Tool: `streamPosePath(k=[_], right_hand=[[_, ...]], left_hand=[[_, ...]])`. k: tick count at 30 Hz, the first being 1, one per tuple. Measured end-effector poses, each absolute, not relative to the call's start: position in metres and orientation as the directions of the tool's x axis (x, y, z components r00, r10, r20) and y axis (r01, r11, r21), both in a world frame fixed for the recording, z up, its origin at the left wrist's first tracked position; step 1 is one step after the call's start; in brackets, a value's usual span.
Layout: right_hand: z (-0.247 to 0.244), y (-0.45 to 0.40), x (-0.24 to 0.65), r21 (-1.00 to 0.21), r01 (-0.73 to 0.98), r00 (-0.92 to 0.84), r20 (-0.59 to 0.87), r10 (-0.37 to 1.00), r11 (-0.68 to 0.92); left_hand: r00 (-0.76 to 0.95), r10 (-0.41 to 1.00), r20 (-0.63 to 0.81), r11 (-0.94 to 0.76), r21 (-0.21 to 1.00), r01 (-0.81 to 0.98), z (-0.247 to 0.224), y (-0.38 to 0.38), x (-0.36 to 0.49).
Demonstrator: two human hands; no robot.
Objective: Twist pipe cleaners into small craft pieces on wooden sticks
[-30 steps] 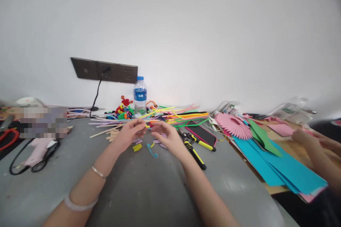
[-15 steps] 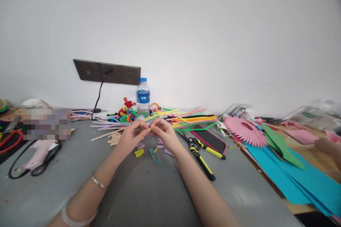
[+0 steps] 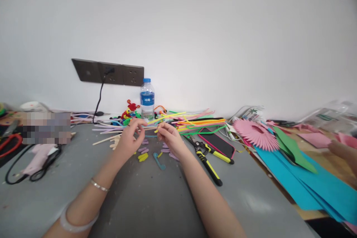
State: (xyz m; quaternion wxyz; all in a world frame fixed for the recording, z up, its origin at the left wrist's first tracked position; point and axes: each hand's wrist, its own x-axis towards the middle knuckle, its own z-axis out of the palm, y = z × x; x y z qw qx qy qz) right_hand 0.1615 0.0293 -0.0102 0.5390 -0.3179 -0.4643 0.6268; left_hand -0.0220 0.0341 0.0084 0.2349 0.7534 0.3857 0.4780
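My right hand (image 3: 170, 139) pinches a short yellow pipe cleaner piece (image 3: 156, 131) between thumb and fingers, above the grey table. To its left, my left hand (image 3: 131, 135) is raised with its thumb and curved fingers apart, and nothing shows between them. Below the hands lie folded yellow pipe cleaner pieces (image 3: 143, 157), short purple pieces (image 3: 143, 150) and a bent blue piece (image 3: 158, 161) with a curled end. More purple pieces (image 3: 165, 148) lie partly hidden by my right hand.
Long coloured pipe cleaners (image 3: 200, 122) lie behind my hands, near a water bottle (image 3: 147, 99). Yellow-black pliers (image 3: 208, 160) and a phone (image 3: 219, 143) are right. A pink glue gun (image 3: 37, 160) lies left. Blue paper (image 3: 301, 182) and another person's hand (image 3: 343, 152) are far right.
My hands have come apart: the left has moved left and its fingers have opened, while the right keeps the small yellow piece. The view has shifted slightly.
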Motion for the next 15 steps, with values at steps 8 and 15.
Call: streamPosePath(k=[8,15], right_hand=[[-0.0105,0.0273,0.1595,-0.944,-0.330,-0.279,0.104,0.955,0.007],[-0.0074,0.0251,0.1607,-0.943,-0.333,-0.316,0.089,0.945,-0.022]], left_hand=[[0.286,0.746,0.601,-0.664,0.647,0.375,0.0058,0.0280,-0.0121],[0.251,0.767,0.590,-0.639,0.673,0.373,0.0043,0.0280,-0.0134]])
